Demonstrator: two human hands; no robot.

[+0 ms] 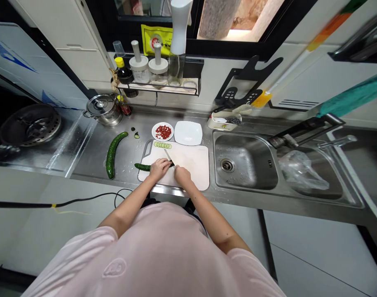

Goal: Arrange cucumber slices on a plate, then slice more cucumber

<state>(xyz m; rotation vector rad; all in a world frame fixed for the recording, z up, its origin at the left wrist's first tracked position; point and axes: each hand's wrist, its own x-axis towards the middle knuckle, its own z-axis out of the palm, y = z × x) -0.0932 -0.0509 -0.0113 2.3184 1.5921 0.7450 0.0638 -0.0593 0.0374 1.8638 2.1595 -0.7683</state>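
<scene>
Far L, on the steel counter [86,161], a lidded steel pot [103,110] sits near the back wall. Just R of it a whole cuke [112,154] lies on the counter, slightly curved, long axis approx front to back. Small cuke bits [135,135] lie further R, behind the cutting board [196,165].

Work in hand: slicing a cuke on that board. The cuke piece [141,167] lies across the board's L edge, long axis approx L-R, far end pointing L, other end hidden under the L hand [160,169]. L hand's grip is closed down over the piece, fingers curled on top, pinning it. R hand [182,175] is closed around the knife [169,157], its handle hidden in the fist. Blade is angled w/ tip pointing away & slightly L, right beside the L fingers. Where blade meets cuke is hidden by the hands.

A row of cuke slices [162,145] lies overlapping along the board's back edge. Behind it are a plate of chopped red chili [162,132] and, just R, a white plate [188,133]. Further R is the steel sink [245,161], w/ a plastic bag [302,171] in the next basin.
</scene>
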